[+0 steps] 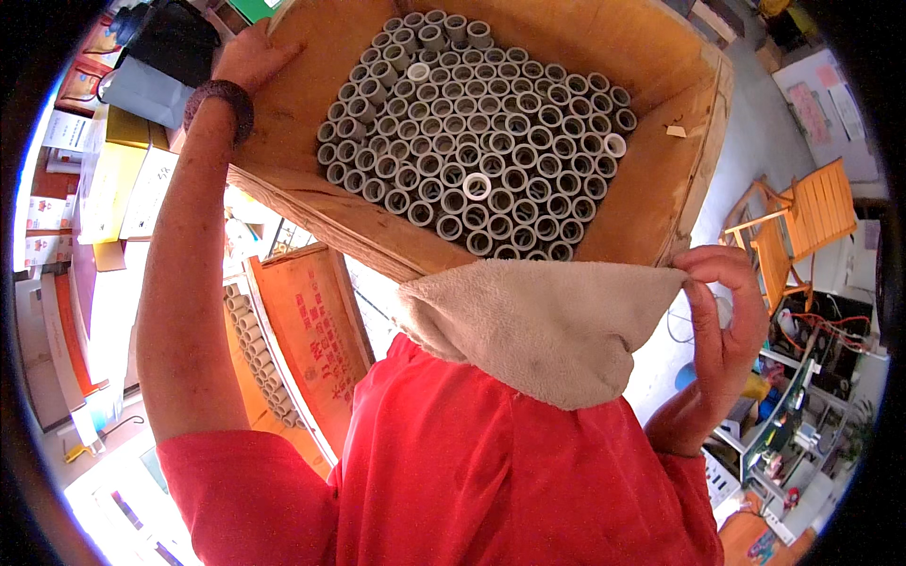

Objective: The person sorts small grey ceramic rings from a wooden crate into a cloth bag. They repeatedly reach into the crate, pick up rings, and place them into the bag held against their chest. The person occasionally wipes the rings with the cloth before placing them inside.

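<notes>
In front of my chest stands an open wooden box (651,177), packed with rows of upright grey plastic tube pieces (362,109). A few paler ring ends, such as a white one (477,175), show among them. My left hand (251,56) grips the box's wall at the far left corner. At the near right corner, my right hand (725,304) pinches the corner of a beige terry cloth (524,325) between thumb and fingers. That cloth drapes over the near edge against my red shirt, hiding part of the rim.
Lower left stands another wooden box (304,318) with red printing, beside stacked tubes (258,354). Cartons (113,184) crowd the left. To the right are a wooden folding chair (821,205) and a cluttered metal rack (764,439) with cables.
</notes>
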The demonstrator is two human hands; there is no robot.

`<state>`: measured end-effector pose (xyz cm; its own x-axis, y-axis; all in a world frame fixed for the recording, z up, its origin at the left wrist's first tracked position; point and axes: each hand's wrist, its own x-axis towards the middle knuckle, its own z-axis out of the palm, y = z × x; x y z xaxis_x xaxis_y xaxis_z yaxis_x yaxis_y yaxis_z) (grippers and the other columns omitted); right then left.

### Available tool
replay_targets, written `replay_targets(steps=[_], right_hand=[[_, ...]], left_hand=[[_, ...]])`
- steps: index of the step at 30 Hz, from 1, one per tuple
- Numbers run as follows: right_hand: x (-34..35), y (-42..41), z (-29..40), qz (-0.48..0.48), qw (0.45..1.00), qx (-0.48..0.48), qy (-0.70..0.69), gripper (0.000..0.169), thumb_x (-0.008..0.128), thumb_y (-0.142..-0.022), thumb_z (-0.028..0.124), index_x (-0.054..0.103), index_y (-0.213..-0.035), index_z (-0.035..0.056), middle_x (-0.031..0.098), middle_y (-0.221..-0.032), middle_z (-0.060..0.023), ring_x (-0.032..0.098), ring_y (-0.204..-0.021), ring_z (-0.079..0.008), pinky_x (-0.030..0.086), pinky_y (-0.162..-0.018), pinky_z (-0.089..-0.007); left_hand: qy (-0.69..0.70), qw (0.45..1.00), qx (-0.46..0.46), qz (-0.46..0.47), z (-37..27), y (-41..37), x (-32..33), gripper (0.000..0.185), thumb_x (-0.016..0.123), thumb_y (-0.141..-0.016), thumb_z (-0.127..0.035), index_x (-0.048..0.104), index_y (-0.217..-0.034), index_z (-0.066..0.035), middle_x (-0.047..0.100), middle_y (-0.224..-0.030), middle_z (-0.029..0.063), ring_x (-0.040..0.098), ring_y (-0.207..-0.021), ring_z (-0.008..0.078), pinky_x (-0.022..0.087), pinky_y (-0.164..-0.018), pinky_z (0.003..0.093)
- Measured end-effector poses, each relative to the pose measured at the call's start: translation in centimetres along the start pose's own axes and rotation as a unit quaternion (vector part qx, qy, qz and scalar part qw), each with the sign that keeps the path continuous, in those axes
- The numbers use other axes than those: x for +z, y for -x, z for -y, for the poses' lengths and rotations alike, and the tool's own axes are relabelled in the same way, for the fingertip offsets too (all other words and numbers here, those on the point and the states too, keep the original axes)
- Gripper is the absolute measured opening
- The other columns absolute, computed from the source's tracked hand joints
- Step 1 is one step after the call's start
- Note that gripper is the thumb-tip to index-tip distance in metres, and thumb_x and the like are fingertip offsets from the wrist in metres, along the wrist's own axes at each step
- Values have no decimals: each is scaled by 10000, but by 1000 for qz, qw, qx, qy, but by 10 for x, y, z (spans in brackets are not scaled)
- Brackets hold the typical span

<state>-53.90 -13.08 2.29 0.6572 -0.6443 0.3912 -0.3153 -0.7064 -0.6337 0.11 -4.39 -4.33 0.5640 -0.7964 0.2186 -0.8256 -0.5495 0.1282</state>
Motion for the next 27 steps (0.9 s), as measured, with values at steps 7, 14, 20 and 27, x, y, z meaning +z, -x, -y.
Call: replay_targets(steps=[7, 14, 20, 27], right_hand=[[-12, -15, -1, -68, 995, -70, 11, 95, 614, -774, -9, 589, -863, 14, 580, -789, -92, 555, -761, -204, 451, -735, -299], [-6, -36, 10, 7, 984, -101, 143, 175, 715, -725, 114, 678, -895, 96, 643, -925, -65, 616, -876, -219, 473, -836, -360], [5, -26, 30, 264, 946, -186, -37, 278, 792, -635, 293, 670, -856, 177, 632, -973, -18, 620, -840, -216, 495, -841, -426], [31, -11, 41, 271, 931, -238, -47, 284, 781, -669, 299, 638, -872, 161, 615, -992, -29, 606, -898, -217, 485, -889, -419]], left_hand=[[-12, 1000, -11, 9, -3, -4, 2, 682, 648, -736, -561, 550, -1206, -77, 647, -1048, 211, 613, -995, 376, 485, -875, 435], [-12, 1000, 16, 7, -4, -5, 1, 634, 642, -749, -540, 559, -1190, -92, 653, -1044, 192, 622, -987, 360, 490, -851, 427], [-20, 1000, 11, -2, 30, -10, 12, 656, 655, -748, -561, 571, -1170, -66, 634, -1078, 209, 596, -1018, 389, 482, -856, 445], [-4, 1000, 31, 4, 34, -16, 17, 663, 653, -747, -563, 578, -1168, -57, 631, -1083, 216, 596, -1016, 390, 480, -857, 439]])
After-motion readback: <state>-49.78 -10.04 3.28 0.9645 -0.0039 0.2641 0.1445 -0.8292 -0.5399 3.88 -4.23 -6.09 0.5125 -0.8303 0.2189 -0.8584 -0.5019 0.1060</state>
